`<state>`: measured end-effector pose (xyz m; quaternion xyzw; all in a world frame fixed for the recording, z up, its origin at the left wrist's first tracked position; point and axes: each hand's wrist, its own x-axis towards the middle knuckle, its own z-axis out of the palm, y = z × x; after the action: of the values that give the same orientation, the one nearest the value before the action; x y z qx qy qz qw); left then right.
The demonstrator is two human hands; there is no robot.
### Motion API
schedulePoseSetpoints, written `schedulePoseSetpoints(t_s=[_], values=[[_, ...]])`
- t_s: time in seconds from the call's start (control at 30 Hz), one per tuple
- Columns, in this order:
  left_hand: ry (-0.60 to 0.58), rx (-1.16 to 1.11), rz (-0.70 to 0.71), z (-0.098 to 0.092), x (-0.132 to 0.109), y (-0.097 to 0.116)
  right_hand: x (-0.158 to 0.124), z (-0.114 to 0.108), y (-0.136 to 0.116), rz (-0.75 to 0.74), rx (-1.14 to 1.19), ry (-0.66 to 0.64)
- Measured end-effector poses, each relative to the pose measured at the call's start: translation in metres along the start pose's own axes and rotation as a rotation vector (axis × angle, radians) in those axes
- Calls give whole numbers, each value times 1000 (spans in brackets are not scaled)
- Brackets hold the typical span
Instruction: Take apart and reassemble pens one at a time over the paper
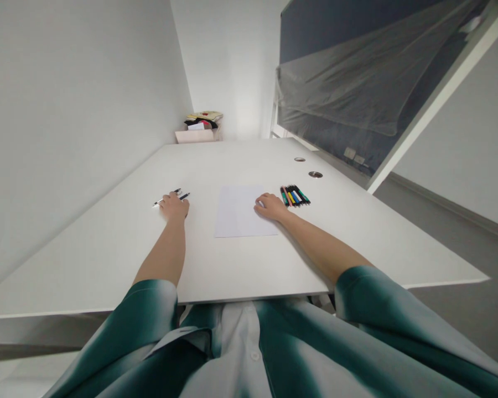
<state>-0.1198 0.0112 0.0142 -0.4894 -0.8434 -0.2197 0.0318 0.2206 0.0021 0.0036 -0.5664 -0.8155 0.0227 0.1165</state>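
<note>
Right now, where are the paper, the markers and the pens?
paper (240,213), head view, bare middle.
markers (294,195), head view, middle of the row.
pens (185,195), head view, the dark pen's far end.

Arms outstretched; left hand (174,207) and right hand (270,207) palm-down (well apart).

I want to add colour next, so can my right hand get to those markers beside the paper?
Probably yes. The right hand rests on the right edge of the paper, and the markers lie just past it on the table, with nothing between them.
</note>
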Motion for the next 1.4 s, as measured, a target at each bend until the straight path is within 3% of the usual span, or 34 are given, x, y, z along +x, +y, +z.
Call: schedulePoseSetpoints(t_s=[0.27, 0.57, 0.77, 0.93, 1.03, 1.17, 1.3, 1.4], values=[[-90, 20, 29, 7, 7, -3, -1, 0, 0, 3, 6, 1], [-145, 82, 215, 14, -2, 11, -1, -1, -1, 7, 15, -3], [-68, -146, 267, 19, -13, 34, 1, 1, 1, -2, 8, 2], [-187, -317, 417, 25, -25, 51, 2, 6, 4, -7, 31, 30], [-180, -529, 475, 27, -34, 59, 4, 10, 6, -19, 60, 61], [-173, -702, 533, 25, -48, 69, 8, 13, 9, -63, 180, 176], [-231, -575, 667, 18, -63, 77, 9, 14, 8, -135, 439, 308], [-260, -462, 757, 15, -73, 83, 8, 15, 3, -169, 561, 310]])
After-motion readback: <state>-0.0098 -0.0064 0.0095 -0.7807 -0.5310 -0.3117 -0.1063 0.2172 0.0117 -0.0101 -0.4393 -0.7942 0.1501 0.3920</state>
